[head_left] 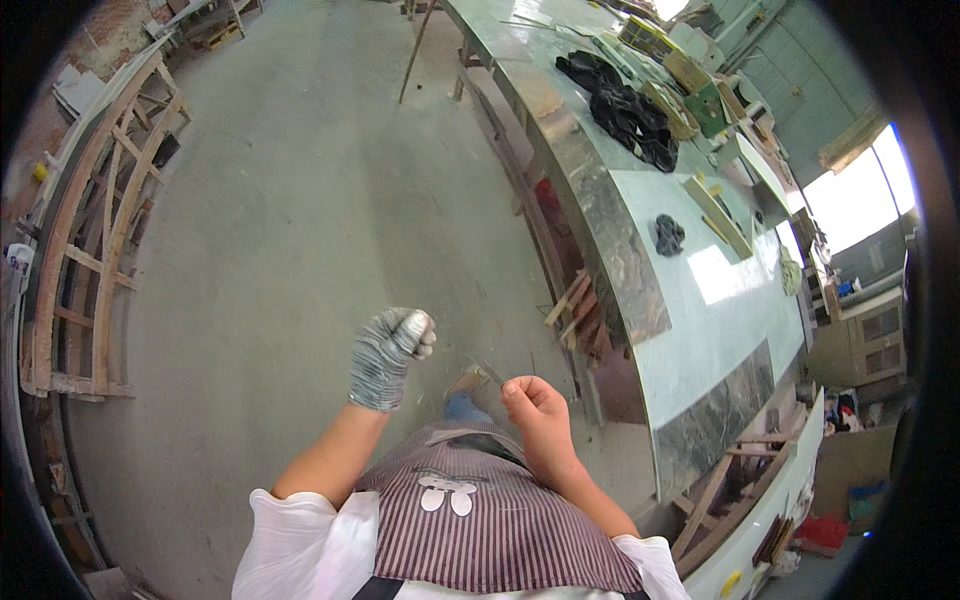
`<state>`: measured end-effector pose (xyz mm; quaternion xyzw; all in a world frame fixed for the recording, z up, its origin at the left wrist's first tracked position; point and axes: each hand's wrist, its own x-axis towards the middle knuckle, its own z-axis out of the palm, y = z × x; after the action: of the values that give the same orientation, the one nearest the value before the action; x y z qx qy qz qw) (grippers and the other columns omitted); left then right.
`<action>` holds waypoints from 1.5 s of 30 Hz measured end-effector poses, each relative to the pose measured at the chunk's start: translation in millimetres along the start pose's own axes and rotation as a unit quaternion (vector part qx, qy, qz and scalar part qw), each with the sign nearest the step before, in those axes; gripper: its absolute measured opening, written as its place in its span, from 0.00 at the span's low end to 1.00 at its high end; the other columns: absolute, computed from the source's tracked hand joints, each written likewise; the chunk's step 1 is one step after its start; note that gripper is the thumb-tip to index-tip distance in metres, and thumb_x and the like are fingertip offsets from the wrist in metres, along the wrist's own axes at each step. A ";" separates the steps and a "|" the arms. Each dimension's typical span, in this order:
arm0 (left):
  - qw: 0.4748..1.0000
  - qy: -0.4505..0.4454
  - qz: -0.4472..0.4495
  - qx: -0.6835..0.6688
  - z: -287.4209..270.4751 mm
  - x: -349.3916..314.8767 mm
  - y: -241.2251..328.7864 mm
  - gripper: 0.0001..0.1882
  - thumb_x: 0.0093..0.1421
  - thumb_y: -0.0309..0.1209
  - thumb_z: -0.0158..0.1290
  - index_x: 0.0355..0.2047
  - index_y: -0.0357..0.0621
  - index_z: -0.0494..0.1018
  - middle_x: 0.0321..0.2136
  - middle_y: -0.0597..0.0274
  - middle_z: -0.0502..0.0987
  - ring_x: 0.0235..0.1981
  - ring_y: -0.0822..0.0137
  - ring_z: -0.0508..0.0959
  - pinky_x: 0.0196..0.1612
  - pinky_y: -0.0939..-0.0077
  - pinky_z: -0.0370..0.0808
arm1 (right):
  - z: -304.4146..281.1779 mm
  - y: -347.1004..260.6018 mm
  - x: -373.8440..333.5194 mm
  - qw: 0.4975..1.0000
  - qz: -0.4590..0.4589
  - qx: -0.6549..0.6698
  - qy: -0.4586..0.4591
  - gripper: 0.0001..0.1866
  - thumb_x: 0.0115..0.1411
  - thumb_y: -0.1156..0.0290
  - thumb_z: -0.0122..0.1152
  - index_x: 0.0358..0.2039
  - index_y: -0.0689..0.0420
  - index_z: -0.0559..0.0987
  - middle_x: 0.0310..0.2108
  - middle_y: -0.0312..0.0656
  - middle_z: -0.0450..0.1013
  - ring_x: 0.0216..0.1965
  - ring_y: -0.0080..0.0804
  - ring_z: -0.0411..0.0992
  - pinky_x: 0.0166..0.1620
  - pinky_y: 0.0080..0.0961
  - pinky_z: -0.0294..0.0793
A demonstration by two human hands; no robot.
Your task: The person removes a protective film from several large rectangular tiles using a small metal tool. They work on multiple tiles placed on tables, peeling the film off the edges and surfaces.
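Observation:
Above the grey floor, my left hand [388, 352] is closed in a fist, in a grey knit glove with pale, coated fingertips. What it holds, if anything, is hidden. My right hand [537, 412] is bare and pinches the end of a thin, pointed grey strip [487, 367] between thumb and fingers. The strip points up and left, towards the gloved hand, and does not touch it. Whether it is a blade or another slim tool I cannot tell. Both hands are in front of my striped apron [480, 545].
A long worktable [690, 335] with a glossy top runs along my right. On it lie black plastic bags [630, 112], a dark crumpled lump [669, 235] and an angled strip [722, 218]. A wooden frame [105, 240] stands at left. Wood offcuts [580, 310] stick out beneath the table.

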<state>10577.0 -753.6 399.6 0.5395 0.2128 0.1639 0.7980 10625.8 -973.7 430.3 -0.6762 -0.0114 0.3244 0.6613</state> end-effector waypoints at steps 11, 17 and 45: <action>0.981 -0.083 -0.055 0.166 116.2 130.5 -0.8 0.14 0.57 0.39 0.64 0.34 0.41 0.80 0.29 0.65 0.80 0.33 0.73 0.76 0.38 0.75 0.74 | -49.3 -91.3 153.2 0.999 -0.024 -0.014 -0.019 0.09 0.67 0.68 0.57 0.37 0.62 0.77 0.30 0.30 0.72 0.30 0.14 0.67 0.34 0.14 0.67; 0.984 -0.081 -0.107 0.116 126.5 207.5 -0.2 0.12 0.59 0.38 0.62 0.33 0.40 0.81 0.25 0.65 0.80 0.26 0.73 0.77 0.32 0.76 0.74 | -73.6 -112.5 219.4 0.999 -0.005 -0.030 -0.028 0.09 0.66 0.68 0.58 0.36 0.62 0.77 0.29 0.31 0.73 0.29 0.15 0.68 0.34 0.15 0.68; 0.951 -0.007 0.051 0.306 88.6 709.8 13.4 0.07 0.58 0.31 0.60 0.32 0.39 0.79 0.25 0.55 0.79 0.27 0.64 0.77 0.34 0.70 0.74 | -9.6 -281.4 729.4 0.865 -0.260 -0.424 0.074 0.05 0.55 0.75 0.65 0.34 0.57 0.81 0.37 0.47 0.74 0.40 0.44 0.73 0.43 0.34 0.73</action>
<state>11229.6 -470.1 325.6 0.7690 0.2195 0.1281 0.5865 11322.2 -622.8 374.2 -0.8860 -0.2738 0.0535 0.3703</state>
